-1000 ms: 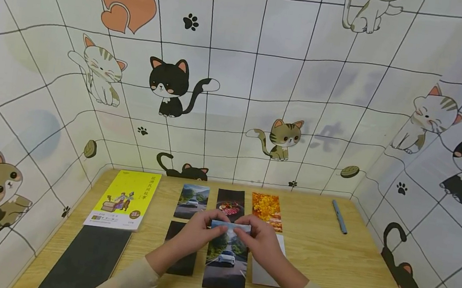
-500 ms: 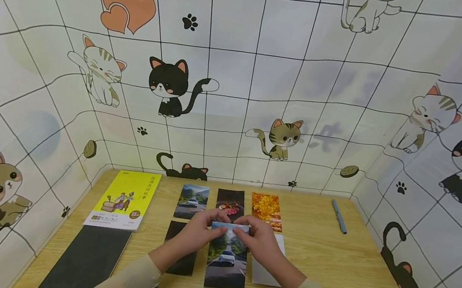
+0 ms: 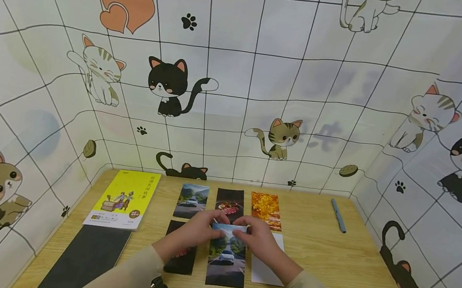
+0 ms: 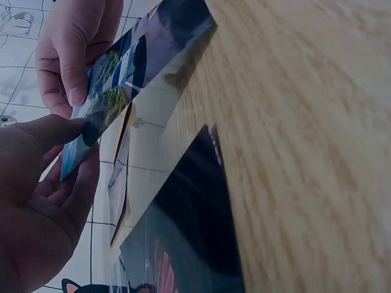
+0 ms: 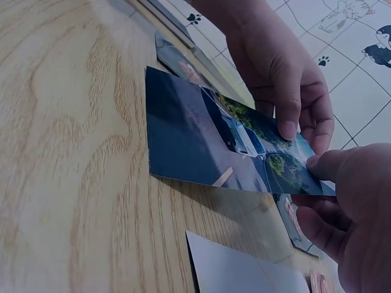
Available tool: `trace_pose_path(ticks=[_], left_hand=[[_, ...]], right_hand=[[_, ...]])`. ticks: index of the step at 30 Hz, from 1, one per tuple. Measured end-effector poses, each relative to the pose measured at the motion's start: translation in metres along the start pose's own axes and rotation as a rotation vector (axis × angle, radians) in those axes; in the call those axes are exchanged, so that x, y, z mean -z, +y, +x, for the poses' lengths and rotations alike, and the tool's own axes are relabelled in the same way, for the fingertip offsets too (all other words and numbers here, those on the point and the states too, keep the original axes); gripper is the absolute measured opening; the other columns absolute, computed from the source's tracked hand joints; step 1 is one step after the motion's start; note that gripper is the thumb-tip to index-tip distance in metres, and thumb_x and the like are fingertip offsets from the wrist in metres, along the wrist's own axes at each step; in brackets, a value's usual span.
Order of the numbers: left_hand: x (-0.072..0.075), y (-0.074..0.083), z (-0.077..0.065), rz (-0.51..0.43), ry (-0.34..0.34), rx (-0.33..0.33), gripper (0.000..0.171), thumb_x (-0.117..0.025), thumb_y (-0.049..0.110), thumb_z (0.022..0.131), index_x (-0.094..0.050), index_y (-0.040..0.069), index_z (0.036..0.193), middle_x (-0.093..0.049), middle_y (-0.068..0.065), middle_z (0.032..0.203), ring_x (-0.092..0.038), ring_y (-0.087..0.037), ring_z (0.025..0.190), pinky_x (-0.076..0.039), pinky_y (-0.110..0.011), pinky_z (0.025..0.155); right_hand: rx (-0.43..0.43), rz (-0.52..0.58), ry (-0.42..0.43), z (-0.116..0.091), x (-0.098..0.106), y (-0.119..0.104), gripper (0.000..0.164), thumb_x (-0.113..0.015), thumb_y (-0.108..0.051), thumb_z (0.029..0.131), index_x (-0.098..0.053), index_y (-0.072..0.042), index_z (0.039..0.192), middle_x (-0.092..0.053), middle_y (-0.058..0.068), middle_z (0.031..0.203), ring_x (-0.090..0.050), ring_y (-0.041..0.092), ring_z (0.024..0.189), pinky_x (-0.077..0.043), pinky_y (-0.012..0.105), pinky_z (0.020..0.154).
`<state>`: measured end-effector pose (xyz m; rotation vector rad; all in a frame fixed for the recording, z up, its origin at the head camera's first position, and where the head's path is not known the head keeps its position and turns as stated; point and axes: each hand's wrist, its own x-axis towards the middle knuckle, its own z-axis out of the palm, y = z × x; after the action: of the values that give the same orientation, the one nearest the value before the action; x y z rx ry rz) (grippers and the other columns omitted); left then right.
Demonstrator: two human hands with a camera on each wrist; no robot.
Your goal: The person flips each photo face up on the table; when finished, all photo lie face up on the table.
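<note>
Both hands hold one photo card [image 3: 227,263], printed with a white car on a tree-lined road. My left hand [image 3: 198,230] pinches its far left corner, thumb on top and fingers underneath. On the far right corner my right hand [image 3: 264,240] has the same pinch. In the right wrist view the photo card [image 5: 208,134] slants over the wooden table, its near end low above the wood. Left of it lies a dark photo card with food [image 3: 180,262], partly under my left forearm. A white card [image 3: 265,269] lies to the right, partly behind my right hand.
Behind the hands lie a matching car photo [image 3: 191,201], a dark food photo [image 3: 230,200] and an orange autumn-leaf photo [image 3: 266,210]. A yellow book [image 3: 127,196] and a black notebook [image 3: 84,260] line the left side. A blue pen [image 3: 338,216] lies at the back right.
The held car photo has shifted slightly, its near edge a little farther from me. My left forearm has moved, showing more of the dark food photo. Both hands keep their pinch.
</note>
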<state>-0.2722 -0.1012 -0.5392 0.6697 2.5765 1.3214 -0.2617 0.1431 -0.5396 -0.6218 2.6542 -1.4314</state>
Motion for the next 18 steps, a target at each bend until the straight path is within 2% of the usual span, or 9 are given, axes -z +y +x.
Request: trace_pose_path(ticks=[4,11,16,18], left_hand=[[0.000,-0.003,0.005,0.050,-0.015,-0.017,0.021,-0.086,0.018,0.100,-0.077,0.024,0.119,-0.073,0.008,0.116,-0.067,-0.017,0.105,-0.057,-0.043,0.089],[-0.004,-0.010,0.010,0.215,-0.018,-0.015,0.022,-0.088,0.027,0.099,-0.077,0.022,0.117,-0.073,0.008,0.114,-0.067,-0.012,0.100,-0.058,-0.039,0.086],[-0.005,-0.007,0.010,0.358,-0.012,0.019,0.023,-0.090,0.029,0.096,-0.077,0.020,0.113,-0.072,0.005,0.108,-0.067,-0.014,0.095,-0.059,-0.039,0.082],[-0.005,-0.005,0.009,0.399,-0.015,0.036,0.022,-0.090,0.030,0.096,-0.077,0.020,0.112,-0.071,0.005,0.107,-0.067,-0.013,0.094,-0.059,-0.038,0.082]], right_hand=[[0.014,-0.026,-0.012,0.003,0.001,0.005,0.014,-0.083,-0.015,0.102,-0.080,-0.014,0.116,-0.077,-0.003,0.106,-0.059,0.017,0.072,-0.051,0.029,0.061],[0.031,-0.142,-0.053,0.007,0.001,0.013,0.018,-0.086,-0.014,0.099,-0.081,-0.012,0.116,-0.076,-0.001,0.111,-0.057,0.012,0.076,-0.051,0.029,0.065],[0.090,-0.239,-0.066,0.010,0.000,0.017,0.020,-0.086,-0.010,0.097,-0.081,-0.010,0.116,-0.076,0.005,0.115,-0.062,0.016,0.088,-0.054,0.034,0.075],[0.081,-0.269,-0.071,0.011,-0.003,0.018,0.019,-0.086,-0.011,0.098,-0.081,-0.011,0.116,-0.075,0.004,0.115,-0.063,0.017,0.091,-0.054,0.035,0.077]])
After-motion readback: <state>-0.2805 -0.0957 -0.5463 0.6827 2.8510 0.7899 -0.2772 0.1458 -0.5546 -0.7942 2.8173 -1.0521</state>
